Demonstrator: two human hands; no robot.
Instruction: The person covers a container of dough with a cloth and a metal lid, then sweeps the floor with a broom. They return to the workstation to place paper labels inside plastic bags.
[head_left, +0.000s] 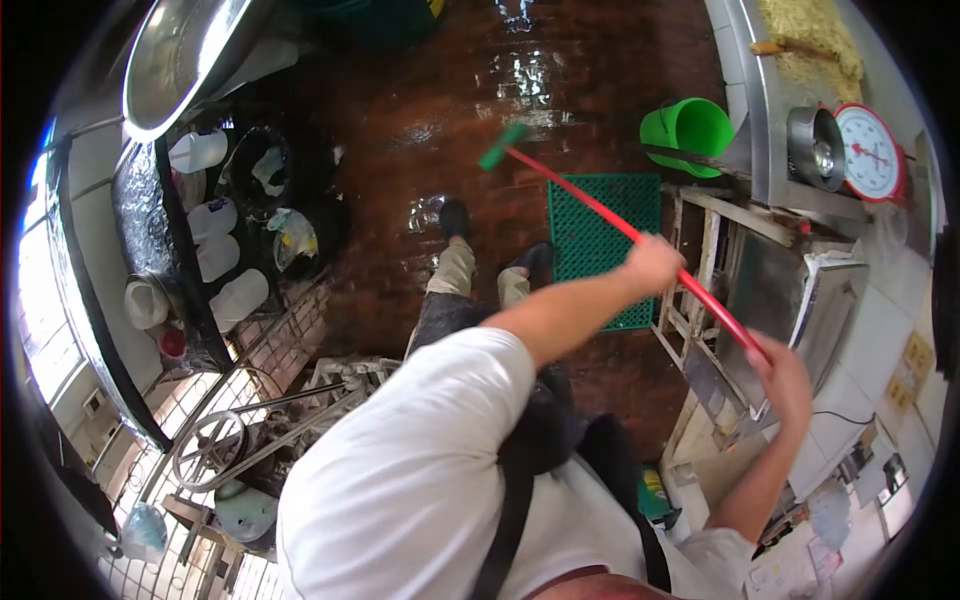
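Note:
Both my hands grip the red pole of a long-handled floor brush. My left hand is closed around the middle of the pole, with that arm stretched across my body. Close to the pole's upper end, my right hand is wrapped round it. The brush's green head rests on or just above the wet brown tiled floor, ahead of my feet; its underside is blurred. Beneath the pole lies a green perforated mat, just right of my feet.
A bright green bucket stands at the right, near a worn wooden frame. Above it, a counter holds a metal pot and a red dial scale. Several plastic jugs and a belt-driven machine are at my left.

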